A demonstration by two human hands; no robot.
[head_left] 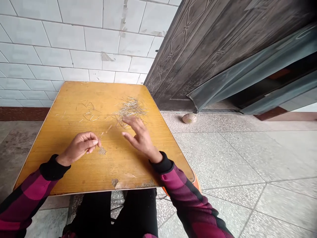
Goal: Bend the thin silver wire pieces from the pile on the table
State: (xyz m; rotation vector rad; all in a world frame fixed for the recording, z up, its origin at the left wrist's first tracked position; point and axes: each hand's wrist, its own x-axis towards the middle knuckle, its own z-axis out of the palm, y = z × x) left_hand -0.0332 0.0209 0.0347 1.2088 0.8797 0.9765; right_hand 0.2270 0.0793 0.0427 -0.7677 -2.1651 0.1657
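Above the wooden table, my left hand [83,145] is closed in a pinch, thumb against the fingers. A thin wire-like strand [109,129] seems to run up and right from its fingertips, blurred and hard to follow. My right hand [138,134] is open, thumb and fingers apart, with nothing seen in it. Its fingertips are over the near edge of a tangled pile of thin wire-like strands [132,108]; whether they touch cannot be told. Farther left lies a looser group of bent strands [91,115], apart from both hands.
The yellow wooden table [74,94] has worn patches near its front edge. White wall tiles [64,36] stand behind it. To the right are a dark carved door [178,66], a grey-green curtain [223,79] and a rounded pale object [189,118] on the floor.
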